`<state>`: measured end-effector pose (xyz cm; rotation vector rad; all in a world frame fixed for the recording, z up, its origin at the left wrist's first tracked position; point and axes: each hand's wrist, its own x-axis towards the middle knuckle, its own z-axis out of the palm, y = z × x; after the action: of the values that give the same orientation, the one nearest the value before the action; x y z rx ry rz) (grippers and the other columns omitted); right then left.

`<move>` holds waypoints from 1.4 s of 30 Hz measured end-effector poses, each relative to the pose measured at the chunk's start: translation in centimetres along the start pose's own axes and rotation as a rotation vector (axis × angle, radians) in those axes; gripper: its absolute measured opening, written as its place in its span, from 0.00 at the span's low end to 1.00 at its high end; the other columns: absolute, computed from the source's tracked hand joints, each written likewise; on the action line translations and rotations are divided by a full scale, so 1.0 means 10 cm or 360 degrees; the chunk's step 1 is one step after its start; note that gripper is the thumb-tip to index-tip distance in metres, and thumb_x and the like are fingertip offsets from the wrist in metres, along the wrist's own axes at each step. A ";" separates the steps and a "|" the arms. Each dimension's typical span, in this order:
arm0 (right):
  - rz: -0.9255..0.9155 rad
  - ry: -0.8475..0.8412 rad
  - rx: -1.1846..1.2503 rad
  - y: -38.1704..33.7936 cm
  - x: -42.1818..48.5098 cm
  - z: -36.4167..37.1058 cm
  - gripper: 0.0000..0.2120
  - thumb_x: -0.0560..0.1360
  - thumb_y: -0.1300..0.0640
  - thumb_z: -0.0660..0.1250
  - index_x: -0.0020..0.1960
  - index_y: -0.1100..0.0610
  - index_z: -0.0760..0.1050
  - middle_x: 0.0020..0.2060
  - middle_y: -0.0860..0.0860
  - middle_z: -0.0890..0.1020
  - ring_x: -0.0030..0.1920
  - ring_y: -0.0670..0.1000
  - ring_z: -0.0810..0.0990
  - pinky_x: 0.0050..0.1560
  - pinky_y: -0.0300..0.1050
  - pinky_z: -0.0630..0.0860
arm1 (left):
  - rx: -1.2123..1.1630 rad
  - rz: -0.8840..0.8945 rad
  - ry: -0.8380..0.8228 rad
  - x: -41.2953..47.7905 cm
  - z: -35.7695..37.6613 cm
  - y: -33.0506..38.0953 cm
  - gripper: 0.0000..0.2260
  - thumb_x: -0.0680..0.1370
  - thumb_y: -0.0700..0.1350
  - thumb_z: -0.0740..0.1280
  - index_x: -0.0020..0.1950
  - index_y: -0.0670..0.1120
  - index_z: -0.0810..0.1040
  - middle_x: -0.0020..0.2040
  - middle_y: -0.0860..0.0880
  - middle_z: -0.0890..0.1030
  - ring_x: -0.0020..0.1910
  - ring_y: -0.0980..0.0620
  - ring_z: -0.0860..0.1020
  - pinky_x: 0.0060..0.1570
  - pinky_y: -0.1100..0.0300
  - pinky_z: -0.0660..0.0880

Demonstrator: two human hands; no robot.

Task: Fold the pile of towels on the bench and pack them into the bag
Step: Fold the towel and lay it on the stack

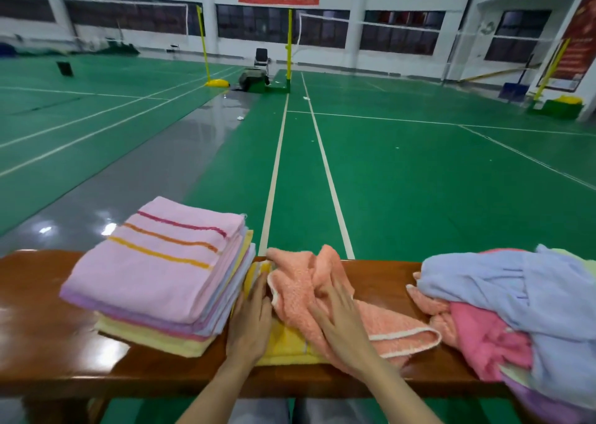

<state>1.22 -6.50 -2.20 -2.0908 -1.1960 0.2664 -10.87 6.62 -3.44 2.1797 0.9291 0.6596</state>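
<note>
Left hand (250, 323) lies flat on the yellow towel (287, 343). Right hand (342, 322) presses the crumpled orange towel (292, 278), fingers (337, 294) straight, likely flattening it for folding, on the counter (48, 343) between folded stack (154, 272) and loose pile (516, 294).

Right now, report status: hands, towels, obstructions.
Hands: left hand flat beside folded stack, right hand flat on orange towel. At right, unfolded pile. No bag in view.
</note>
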 end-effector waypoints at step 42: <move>0.0181 -0.0082 -0.0586 -0.02 -0.21 0.11 0.38 0.61 0.28 0.19 0.70 0.37 0.33 0.72 0.40 0.34 0.73 0.45 0.32 0.71 0.48 0.33 | -0.0781 -0.0272 -0.0033 0.11 -0.15 0.03 0.14 0.78 0.36 0.62 0.64 0.42 0.74 0.57 0.51 0.73 0.57 0.52 0.71 0.57 0.59 0.67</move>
<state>-0.63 -7.62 -3.25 -2.4884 -1.2309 0.1607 -11.09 7.86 -2.08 1.6530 0.8279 0.6954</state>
